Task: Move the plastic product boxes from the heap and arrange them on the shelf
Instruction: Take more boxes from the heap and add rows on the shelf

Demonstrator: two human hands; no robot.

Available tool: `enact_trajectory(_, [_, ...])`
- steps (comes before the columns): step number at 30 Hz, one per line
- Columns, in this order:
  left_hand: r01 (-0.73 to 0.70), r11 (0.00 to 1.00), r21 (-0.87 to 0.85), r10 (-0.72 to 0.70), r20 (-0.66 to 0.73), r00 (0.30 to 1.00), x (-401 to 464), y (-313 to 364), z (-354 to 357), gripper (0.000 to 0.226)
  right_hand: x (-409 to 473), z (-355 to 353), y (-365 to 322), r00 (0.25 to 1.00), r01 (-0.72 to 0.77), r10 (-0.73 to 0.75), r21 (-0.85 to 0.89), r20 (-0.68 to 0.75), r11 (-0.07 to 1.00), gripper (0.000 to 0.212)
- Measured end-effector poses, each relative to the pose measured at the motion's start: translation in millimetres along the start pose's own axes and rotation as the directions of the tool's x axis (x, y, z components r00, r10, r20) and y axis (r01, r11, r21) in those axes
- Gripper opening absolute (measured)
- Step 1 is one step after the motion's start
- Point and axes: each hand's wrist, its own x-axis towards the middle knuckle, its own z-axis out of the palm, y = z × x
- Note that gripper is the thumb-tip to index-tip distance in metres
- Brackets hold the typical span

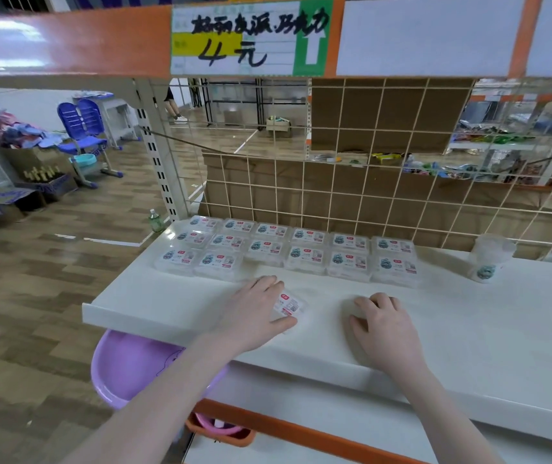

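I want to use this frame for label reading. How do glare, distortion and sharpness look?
Head view: wide-angle bending curves the shelf edge and wire grid; glare streaks the orange beam at upper left; the handwritten price sign reads clearly; labels on the arranged boxes are soft and too small to read; both hands look sharp.

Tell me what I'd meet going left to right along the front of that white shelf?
Purple basin under the shelf's left end → left hand on a plastic box → right hand → clear cup, farther back.
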Motion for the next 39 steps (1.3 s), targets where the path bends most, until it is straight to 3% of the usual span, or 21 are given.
enact_trajectory(5, [-0.01,0.996,-0.086,0.006,-0.042,0.999,-2.0,-1.7,15.1,0.063,-0.4,0.4,-1.0,1.0,-0.01,0.01,0.016,-0.006,1.0,0.035])
enact_trajectory(11, [0.108,0.994,0.026,-0.102,-0.184,0.978,7.9,-0.8,25.6,0.062,-1.1,0.9,-1.2,1.0,-0.009,0.009,0.023,-0.007,1.0,0.035])
enact_trajectory(19, [0.27,0.946,0.181,-0.231,-0.209,0.95,32.2,-11.0,26.9,0.061,-1.2,1.6,0.9,1.0,0.004,-0.003,0.015,-0.015,1.0,0.035])
enact_trajectory(39, [0.309,0.946,0.096,-0.269,-0.298,0.916,46.1,-30.7,31.6,0.051,-2.6,1.5,-3.2,0.998,-0.027,0.03,0.056,-0.058,0.998,0.03])
